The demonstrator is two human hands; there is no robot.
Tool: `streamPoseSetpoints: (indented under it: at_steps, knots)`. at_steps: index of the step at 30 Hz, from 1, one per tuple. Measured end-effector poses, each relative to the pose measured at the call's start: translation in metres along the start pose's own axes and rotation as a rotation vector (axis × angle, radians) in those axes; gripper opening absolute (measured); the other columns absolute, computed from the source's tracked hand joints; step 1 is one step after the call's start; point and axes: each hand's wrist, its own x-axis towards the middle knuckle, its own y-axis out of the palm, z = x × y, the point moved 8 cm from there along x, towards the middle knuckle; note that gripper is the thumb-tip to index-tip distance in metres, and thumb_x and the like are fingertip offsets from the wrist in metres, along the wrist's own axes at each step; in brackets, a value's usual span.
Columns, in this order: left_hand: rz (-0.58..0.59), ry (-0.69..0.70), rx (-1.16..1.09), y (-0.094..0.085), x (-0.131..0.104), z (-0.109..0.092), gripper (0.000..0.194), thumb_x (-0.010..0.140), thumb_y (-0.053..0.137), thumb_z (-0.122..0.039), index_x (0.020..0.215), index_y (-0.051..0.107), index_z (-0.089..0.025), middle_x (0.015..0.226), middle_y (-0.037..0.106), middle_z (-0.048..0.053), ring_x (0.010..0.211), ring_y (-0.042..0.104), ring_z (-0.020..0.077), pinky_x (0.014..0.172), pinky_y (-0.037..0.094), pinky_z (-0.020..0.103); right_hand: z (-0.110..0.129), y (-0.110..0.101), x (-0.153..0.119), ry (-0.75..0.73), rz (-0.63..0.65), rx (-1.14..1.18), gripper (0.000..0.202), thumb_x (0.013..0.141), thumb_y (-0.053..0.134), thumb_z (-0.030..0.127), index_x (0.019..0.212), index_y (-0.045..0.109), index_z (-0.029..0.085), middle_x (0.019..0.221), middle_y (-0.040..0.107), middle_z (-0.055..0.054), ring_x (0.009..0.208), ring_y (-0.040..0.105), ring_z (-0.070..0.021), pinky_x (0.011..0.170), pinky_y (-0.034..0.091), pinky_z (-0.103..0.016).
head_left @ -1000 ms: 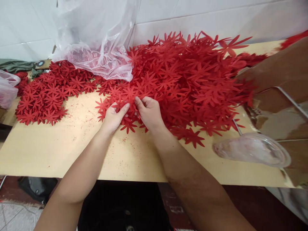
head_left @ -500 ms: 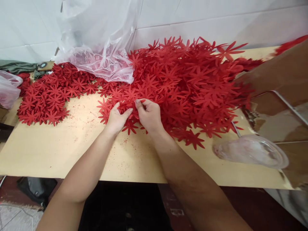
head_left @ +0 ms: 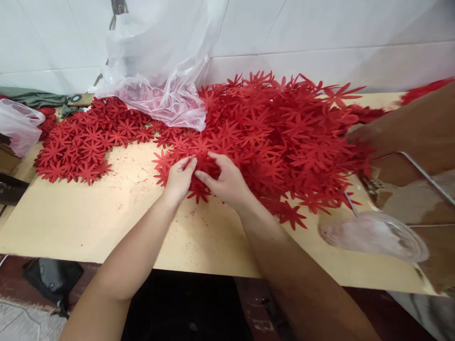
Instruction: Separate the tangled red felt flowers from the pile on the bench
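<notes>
Many red flower-shaped cut-outs (head_left: 259, 128) with long narrow petals lie in a large loose heap on the table. At the heap's near left edge, the thumb and fingers of my left hand (head_left: 178, 180) are pinched together. A trace of red shows at its fingertips, but whatever it holds blends into the heap behind. Just to the right, my right hand (head_left: 229, 182) has its thumb and fingers apart over the cut-outs, with nothing visible in its grasp.
A flatter pile of red cut-outs (head_left: 76, 147) lies on the left of the wooden table (head_left: 117, 222). Clear plastic sheeting (head_left: 167, 102) hangs at the wall. On the right are a transparent plastic cup (head_left: 377, 237) on its side and a cardboard box (head_left: 408, 128).
My right hand's pinch has opened, its thumb and fingers now spread apart. My left hand has turned, its thumb closing against the fingers. The view has shifted slightly.
</notes>
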Motion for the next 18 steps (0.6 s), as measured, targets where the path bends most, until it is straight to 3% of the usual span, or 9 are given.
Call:
streamPoseSetpoints:
  at_steps: [2,4,7,10,14,16,18]
  knots:
    - [-0.027,-0.03,-0.028,-0.002,-0.001,0.0,0.006,0.078,0.059,-0.018,0.077,0.064,-0.016,0.076,0.069,-0.001,0.074,0.063,0.0106,0.086,0.049,0.032,0.002,0.006,0.0,-0.026,0.029,-0.075,0.03,0.073,0.062,0.034,0.099,0.063,0.019,0.103,0.067,-0.009,0.098,0.061,-0.0232,0.091,0.045,-0.042]
    - [-0.044,-0.063,-0.035,-0.002,-0.002,0.0,0.006,0.078,0.058,-0.017,0.079,0.064,-0.017,0.075,0.068,-0.002,0.068,0.062,0.0097,0.081,0.05,0.032,0.002,0.004,0.004,-0.012,0.021,-0.097,0.017,0.079,0.054,0.031,0.088,0.064,0.02,0.087,0.068,-0.006,0.082,0.062,-0.02,0.081,0.047,-0.038]
    - [-0.056,-0.091,0.012,-0.002,-0.004,-0.001,0.007,0.077,0.059,-0.016,0.082,0.064,-0.017,0.068,0.064,-0.003,0.056,0.056,0.0078,0.068,0.05,0.03,0.005,-0.007,0.012,0.016,-0.026,-0.16,0.019,0.08,0.053,0.035,0.071,0.06,0.02,0.062,0.059,0.0,0.058,0.05,-0.014,0.063,0.04,-0.03]
    - [-0.065,-0.058,0.052,-0.002,-0.004,-0.003,0.004,0.078,0.059,-0.016,0.079,0.063,-0.017,0.059,0.059,-0.004,0.05,0.05,0.0068,0.063,0.048,0.027,0.009,-0.015,0.017,0.044,-0.058,-0.246,0.031,0.079,0.054,0.041,0.056,0.049,0.02,0.049,0.044,0.003,0.049,0.035,-0.0099,0.053,0.029,-0.027]
    - [-0.068,-0.021,0.003,-0.003,-0.002,0.001,0.006,0.077,0.06,-0.022,0.079,0.061,-0.017,0.071,0.064,-0.001,0.066,0.059,0.01,0.077,0.049,0.03,0.005,-0.029,0.028,0.071,-0.15,-0.242,0.033,0.079,0.056,0.041,0.054,0.046,0.021,0.047,0.039,0.004,0.048,0.031,-0.0097,0.052,0.027,-0.028]
    - [-0.036,0.005,0.041,-0.002,-0.001,0.002,0.011,0.076,0.061,-0.024,0.085,0.061,-0.017,0.082,0.067,0.002,0.079,0.062,0.0131,0.084,0.048,0.033,-0.005,-0.046,0.036,0.103,-0.245,-0.202,0.025,0.078,0.057,0.036,0.059,0.05,0.021,0.05,0.041,0.004,0.049,0.033,-0.0102,0.054,0.03,-0.029]
    - [0.02,0.093,0.169,0.002,-0.001,-0.002,0.02,0.075,0.063,-0.026,0.093,0.062,-0.018,0.096,0.067,0.007,0.093,0.061,0.0172,0.091,0.046,0.037,-0.011,-0.058,0.047,0.086,-0.231,-0.158,0.011,0.076,0.059,0.029,0.072,0.057,0.02,0.059,0.048,0.0,0.056,0.04,-0.0128,0.062,0.037,-0.033]
